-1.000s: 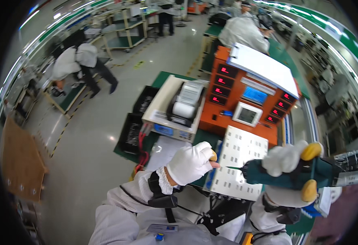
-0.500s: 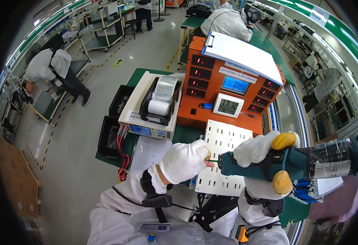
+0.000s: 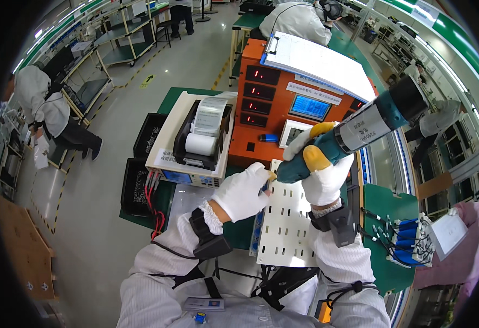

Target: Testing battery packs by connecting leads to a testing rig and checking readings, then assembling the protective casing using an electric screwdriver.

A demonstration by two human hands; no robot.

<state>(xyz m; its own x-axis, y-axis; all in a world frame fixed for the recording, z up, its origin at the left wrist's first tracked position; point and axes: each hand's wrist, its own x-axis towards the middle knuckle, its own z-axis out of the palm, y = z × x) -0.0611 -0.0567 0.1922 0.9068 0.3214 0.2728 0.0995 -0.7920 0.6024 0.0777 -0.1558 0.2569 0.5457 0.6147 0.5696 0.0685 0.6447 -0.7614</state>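
At 10 o'clock from the white slotted plate [image 3: 288,238], the left hand [image 3: 242,192] points toward 2 o'clock, fingers curled beside the nose of the teal power tool [image 3: 354,132]; whether they pinch anything cannot be told. The right hand [image 3: 327,180], at the plate's 1 o'clock, grasps the tool's body, which slants toward 2 o'clock.

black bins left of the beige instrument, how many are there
2: the far bin, beside the beige instrument, and the near bin, just below it in the picture. Others could be hidden behind the instrument.
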